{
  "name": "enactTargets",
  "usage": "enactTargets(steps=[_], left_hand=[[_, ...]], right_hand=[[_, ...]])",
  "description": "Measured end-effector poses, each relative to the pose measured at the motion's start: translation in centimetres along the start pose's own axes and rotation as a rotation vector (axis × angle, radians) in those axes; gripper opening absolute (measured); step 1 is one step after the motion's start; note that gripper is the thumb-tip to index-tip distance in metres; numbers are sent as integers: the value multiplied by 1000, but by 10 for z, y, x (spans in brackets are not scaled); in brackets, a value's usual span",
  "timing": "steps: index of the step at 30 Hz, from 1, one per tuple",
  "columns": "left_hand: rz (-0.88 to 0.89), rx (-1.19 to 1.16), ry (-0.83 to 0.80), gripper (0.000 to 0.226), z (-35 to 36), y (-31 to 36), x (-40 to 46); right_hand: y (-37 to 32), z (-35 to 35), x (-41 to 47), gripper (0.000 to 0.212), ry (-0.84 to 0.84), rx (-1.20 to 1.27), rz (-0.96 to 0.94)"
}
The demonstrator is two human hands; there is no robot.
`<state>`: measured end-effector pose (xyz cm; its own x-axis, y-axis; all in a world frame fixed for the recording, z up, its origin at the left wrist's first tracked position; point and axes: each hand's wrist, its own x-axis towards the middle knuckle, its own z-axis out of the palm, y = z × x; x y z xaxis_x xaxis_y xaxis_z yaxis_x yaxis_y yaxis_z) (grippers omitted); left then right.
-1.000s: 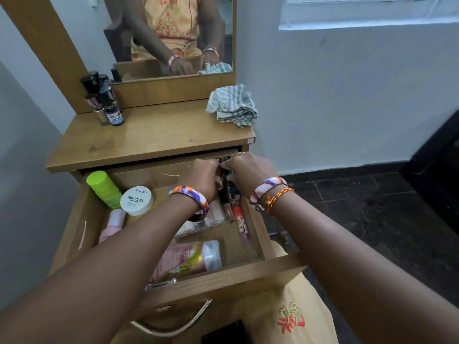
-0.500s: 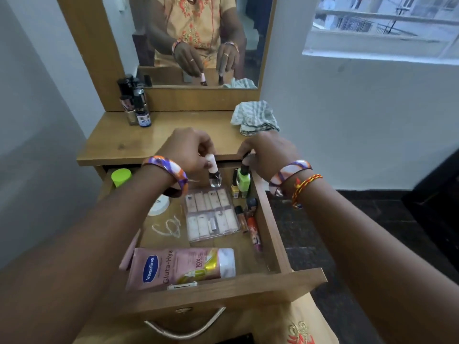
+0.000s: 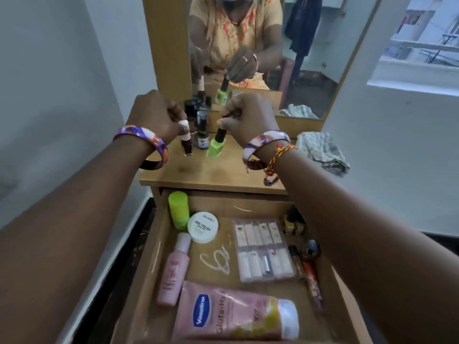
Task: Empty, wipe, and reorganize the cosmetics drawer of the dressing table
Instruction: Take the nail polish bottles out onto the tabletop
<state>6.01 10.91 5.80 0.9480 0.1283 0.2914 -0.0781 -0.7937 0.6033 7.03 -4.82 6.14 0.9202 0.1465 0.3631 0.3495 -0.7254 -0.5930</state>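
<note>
A: White walls are closing in on both sides of the dressing table, and the wooden tabletop (image 3: 198,172) is showing plenty of bare room near its front edge

B: What are the hands doing?

A: The left hand (image 3: 154,115) is pinching the white cap of a dark nail polish bottle (image 3: 186,143), fingers closed round it. The right hand (image 3: 250,117) is gripping the black cap of a green nail polish bottle (image 3: 215,147) the same way. Both bottles are hanging tilted, just above the tabletop, beside a small cluster of bottles (image 3: 201,125) standing against the mirror (image 3: 285,45)

B: And the drawer?

A: The drawer (image 3: 159,244) is sitting pulled out below the front edge. A pink lotion tube (image 3: 233,314) is lying along its front, a clear case of nail tips (image 3: 263,252) mid-right, a white jar (image 3: 203,227) and a green container (image 3: 178,209) at the back left. A checked cloth (image 3: 320,152) is resting at the right edge of the tabletop
</note>
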Motion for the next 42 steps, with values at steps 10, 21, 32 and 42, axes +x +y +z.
enactTargets(steps=[10, 21, 32, 42], left_hand=[[-35, 60, 47, 22, 22, -26, 38], [-4, 155, 26, 30, 11, -17, 24], [260, 80, -327, 20, 47, 68, -61], [364, 336, -489, 21, 154, 84, -113]], right_hand=[[0, 63, 41, 23, 64, -74, 59], [-1, 45, 33, 28, 89, -45, 62], [36, -52, -51, 7, -114, -140, 141], [114, -54, -126, 21, -231, -523, 266]])
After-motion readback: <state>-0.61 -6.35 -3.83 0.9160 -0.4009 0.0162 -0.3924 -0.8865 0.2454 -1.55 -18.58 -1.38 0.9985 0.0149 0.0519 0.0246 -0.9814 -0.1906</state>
